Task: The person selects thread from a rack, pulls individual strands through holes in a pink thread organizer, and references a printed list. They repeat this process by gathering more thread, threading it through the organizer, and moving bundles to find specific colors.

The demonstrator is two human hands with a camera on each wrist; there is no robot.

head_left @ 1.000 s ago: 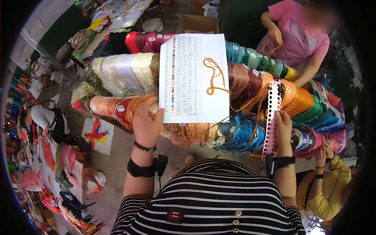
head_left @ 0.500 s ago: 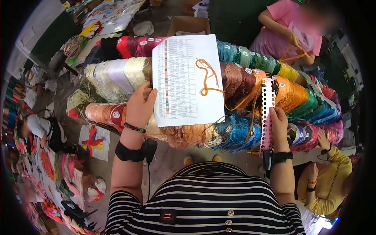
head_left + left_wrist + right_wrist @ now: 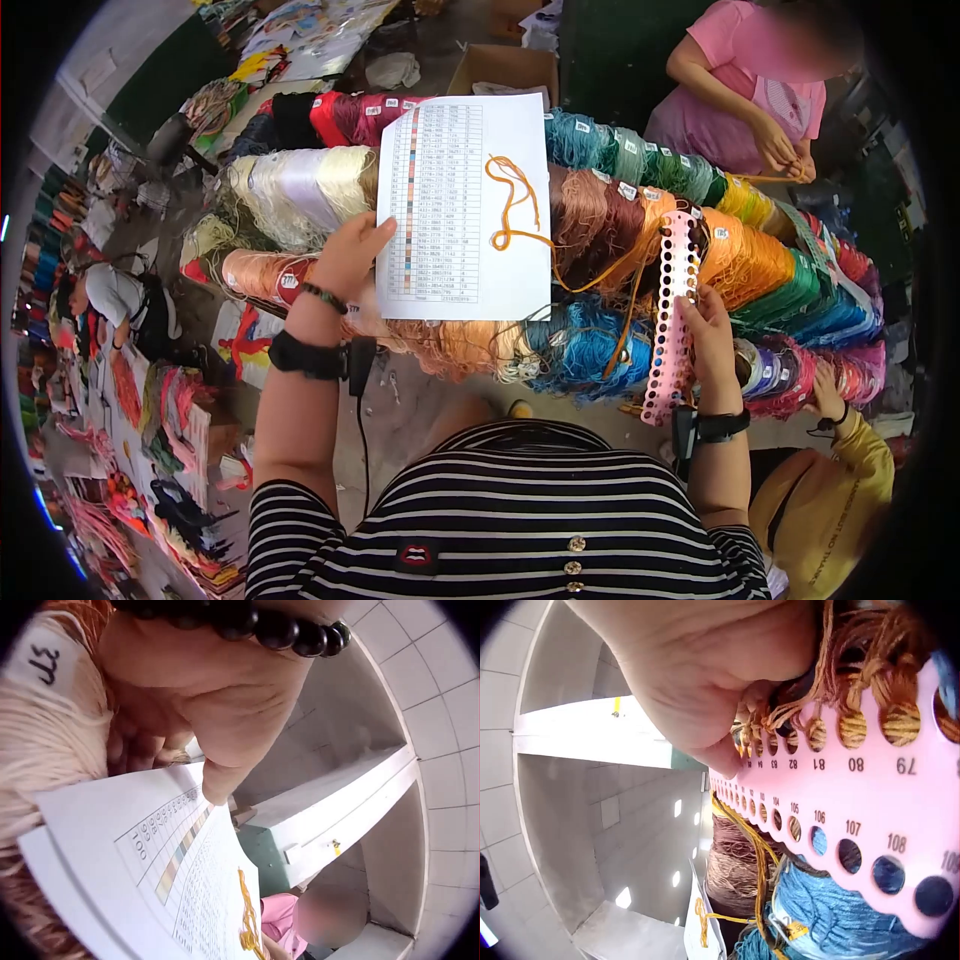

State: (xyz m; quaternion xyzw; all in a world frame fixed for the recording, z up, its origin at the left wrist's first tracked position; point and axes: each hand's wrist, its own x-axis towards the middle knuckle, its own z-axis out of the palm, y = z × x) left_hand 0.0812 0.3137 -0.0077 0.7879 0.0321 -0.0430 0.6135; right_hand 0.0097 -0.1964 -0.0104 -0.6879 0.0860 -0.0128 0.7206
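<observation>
My left hand (image 3: 345, 262) pinches the left edge of printed paper sheets (image 3: 515, 285), thumb on top and fingers behind. Numbered rows and a column of small colour blocks run down the top sheet. An orange thread (image 3: 510, 205) loops over the sheet's right half and trails off past its edge. My right hand (image 3: 710, 335) grips a long pink thread card (image 3: 668, 345) with holes along both sides, held tilted. In the right wrist view the card's holes carry printed numbers, and brown and tan threads (image 3: 885, 675) are knotted through the upper row.
Rows of labelled yarn skeins, such as cream (image 3: 335, 185), orange (image 3: 745, 250) and blue (image 3: 590, 345), lie under the paper and card. A person in pink (image 3: 705, 100) stands behind at right; another in yellow (image 3: 840, 500) at lower right. A cardboard box (image 3: 500, 70) sits behind.
My left hand and the paper have shifted left. The pink card and right hand have moved left and slightly down. The person in pink has brought their hands together around thread.
</observation>
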